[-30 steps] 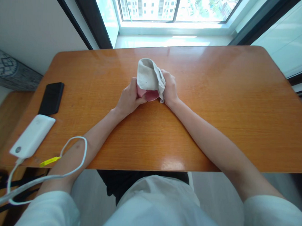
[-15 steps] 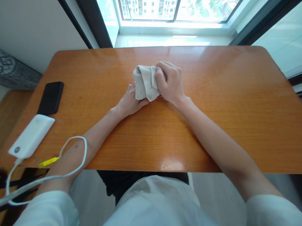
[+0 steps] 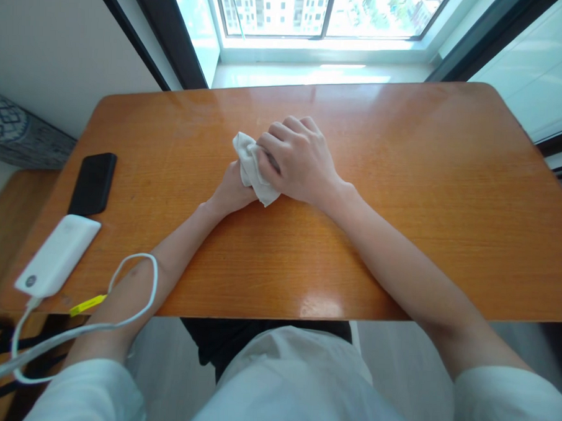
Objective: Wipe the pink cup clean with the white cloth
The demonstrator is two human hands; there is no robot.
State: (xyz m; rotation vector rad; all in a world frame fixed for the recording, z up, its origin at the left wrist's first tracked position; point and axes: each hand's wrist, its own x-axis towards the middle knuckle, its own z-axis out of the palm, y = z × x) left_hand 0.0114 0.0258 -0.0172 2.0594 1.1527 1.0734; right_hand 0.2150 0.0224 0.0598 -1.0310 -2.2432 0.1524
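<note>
A crumpled white cloth [image 3: 253,169] is bunched between my two hands over the middle of the wooden table [image 3: 354,251]. My right hand [image 3: 299,158] is closed over the cloth, its fingers curled and its thumb pressed along the near side. Beneath the cloth lies my left hand [image 3: 234,188], with the back of the hand and wrist showing. Its fingers are covered by the cloth and my right hand, so how they are bent is hidden.
On the table's left side lie a black phone [image 3: 93,183] and a white power bank [image 3: 58,255]. A white cable [image 3: 154,285] with a yellow tag [image 3: 87,305] loops over my left forearm. Beyond the far edge is a window [image 3: 327,14].
My right hand has moved slightly left and towards me, over my left hand. The cloth, folded and upright before, is now crumpled and lower. The left fingers have become hidden.
</note>
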